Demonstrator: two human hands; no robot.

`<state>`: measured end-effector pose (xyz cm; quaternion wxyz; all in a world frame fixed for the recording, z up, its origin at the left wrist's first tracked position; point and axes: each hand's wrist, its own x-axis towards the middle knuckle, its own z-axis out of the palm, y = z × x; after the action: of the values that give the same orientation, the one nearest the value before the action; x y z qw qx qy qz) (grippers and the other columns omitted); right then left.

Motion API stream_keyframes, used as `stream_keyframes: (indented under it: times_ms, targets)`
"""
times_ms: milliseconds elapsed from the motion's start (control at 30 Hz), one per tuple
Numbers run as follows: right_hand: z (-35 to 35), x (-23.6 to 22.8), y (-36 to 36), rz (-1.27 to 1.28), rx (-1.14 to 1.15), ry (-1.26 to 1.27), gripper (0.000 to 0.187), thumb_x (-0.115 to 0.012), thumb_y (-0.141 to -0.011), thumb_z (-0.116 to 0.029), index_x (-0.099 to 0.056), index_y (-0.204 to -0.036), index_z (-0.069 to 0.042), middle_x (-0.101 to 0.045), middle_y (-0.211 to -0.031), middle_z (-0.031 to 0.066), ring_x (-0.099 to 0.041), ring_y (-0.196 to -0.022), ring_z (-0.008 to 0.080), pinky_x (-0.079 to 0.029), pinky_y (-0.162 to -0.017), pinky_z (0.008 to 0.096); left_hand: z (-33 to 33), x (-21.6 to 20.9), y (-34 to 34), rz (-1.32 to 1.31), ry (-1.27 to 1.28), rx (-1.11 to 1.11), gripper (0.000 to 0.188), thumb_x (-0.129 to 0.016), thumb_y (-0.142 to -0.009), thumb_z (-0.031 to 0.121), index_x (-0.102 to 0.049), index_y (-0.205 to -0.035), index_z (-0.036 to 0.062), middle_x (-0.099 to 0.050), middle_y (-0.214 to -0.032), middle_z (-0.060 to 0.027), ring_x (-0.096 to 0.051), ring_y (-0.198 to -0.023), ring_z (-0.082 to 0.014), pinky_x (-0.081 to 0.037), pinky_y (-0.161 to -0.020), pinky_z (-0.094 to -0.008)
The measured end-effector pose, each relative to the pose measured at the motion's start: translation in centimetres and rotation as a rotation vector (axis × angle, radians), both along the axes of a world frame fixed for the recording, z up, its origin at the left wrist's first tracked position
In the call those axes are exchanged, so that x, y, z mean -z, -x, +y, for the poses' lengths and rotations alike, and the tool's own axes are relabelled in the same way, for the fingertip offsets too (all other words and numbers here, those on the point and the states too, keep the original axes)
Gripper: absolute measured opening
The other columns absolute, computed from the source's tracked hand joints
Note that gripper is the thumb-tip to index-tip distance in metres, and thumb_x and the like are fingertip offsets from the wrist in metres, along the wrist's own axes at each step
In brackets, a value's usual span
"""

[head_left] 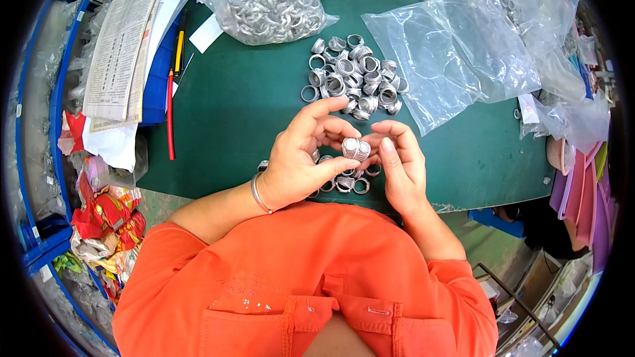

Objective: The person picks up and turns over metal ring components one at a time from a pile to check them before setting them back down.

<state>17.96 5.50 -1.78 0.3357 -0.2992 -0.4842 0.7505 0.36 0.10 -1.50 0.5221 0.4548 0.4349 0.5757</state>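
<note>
Left hand [289, 153]: thumb and fingertips pinching patterned silver ring piece [356, 149] — one ring or two together, cannot tell. Piece above green table [225, 92], between loose ring pile [354, 82] and smaller ring group [344, 184] by near edge. Right hand [403, 172] just beside, fingers bent — whether gripping, cannot tell. Bag of rings [271, 10] near far edge; clear plastic bag [456, 53] toward far right corner.

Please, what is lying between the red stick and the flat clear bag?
In the head view, the ring pile and, left of it, bare green table.
</note>
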Motion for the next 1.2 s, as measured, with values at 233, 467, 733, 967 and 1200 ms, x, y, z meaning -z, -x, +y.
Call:
stream_keyframes:
  times_ms: [233, 467, 733, 967, 1200]
  targets:
    - [-0.5, 0.0, 0.8, 0.052, 0.054, -0.054, 0.033, -0.058, -0.087, 0.002, -0.041, -0.116, 0.000, -0.056, -0.106, 0.0115, -0.058, -0.089, 0.0137, -0.049, -0.075, 0.0249, 0.2, 0.0, 0.2, 0.157, -0.034, -0.023, 0.069, -0.070, -0.073, -0.009, -0.036, -0.131, 0.0029, -0.060, -0.104, -0.0129, -0.058, -0.096, -0.0173, -0.048, -0.086, -0.0317]
    - [-0.3, 0.2, 0.7, 0.046, 0.132, -0.309, 0.048, -0.066, -0.076, 0.011, -0.040, -0.115, -0.001, -0.056, -0.108, 0.0157, -0.060, -0.092, 0.0176, -0.052, -0.076, 0.0275, 0.0, 0.2, 0.3, 0.183, 0.008, -0.037, 0.060, -0.070, -0.073, -0.007, -0.041, -0.125, 0.0022, -0.061, -0.106, -0.0125, -0.059, -0.093, -0.0155, -0.047, -0.082, -0.0298]
    - [-0.4, 0.5, 0.4, 0.053, 0.136, -0.224, 0.048, -0.069, -0.075, 0.011, -0.042, -0.113, 0.000, -0.060, -0.103, 0.0166, -0.063, -0.089, 0.0181, -0.054, -0.076, 0.0280, -0.2, 0.1, 0.4, 0.221, 0.014, -0.027, 0.055, -0.071, -0.073, -0.006, -0.044, -0.121, 0.0024, -0.063, -0.105, -0.0115, -0.059, -0.093, -0.0146, -0.046, -0.081, -0.0287]
    - [-0.5, 0.6, 0.4, 0.105, 0.106, -0.149, 0.045, -0.063, -0.079, 0.011, -0.043, -0.118, 0.002, -0.059, -0.105, 0.0142, -0.061, -0.093, 0.0188, -0.052, -0.079, 0.0284, -0.4, 0.4, 0.6, 0.268, 0.012, -0.029, 0.042, -0.072, -0.073, -0.006, -0.054, -0.109, 0.0007, -0.063, -0.104, -0.0104, -0.059, -0.091, -0.0138, -0.048, -0.077, -0.0267]
    - [8.2, -4.0, 2.0, -0.185, 0.041, -0.214, 0.026, -0.064, -0.078, 0.008, -0.056, -0.103, 0.003, -0.050, -0.108, 0.0082, -0.058, -0.084, 0.0120, -0.051, -0.068, 0.0231, 0.2, 0.5, 0.8, -0.122, 0.093, -0.038, 0.030, -0.065, -0.077, -0.012, -0.056, -0.104, -0.0007, -0.060, -0.105, -0.0113, -0.060, -0.088, -0.0131, -0.052, -0.075, -0.0262]
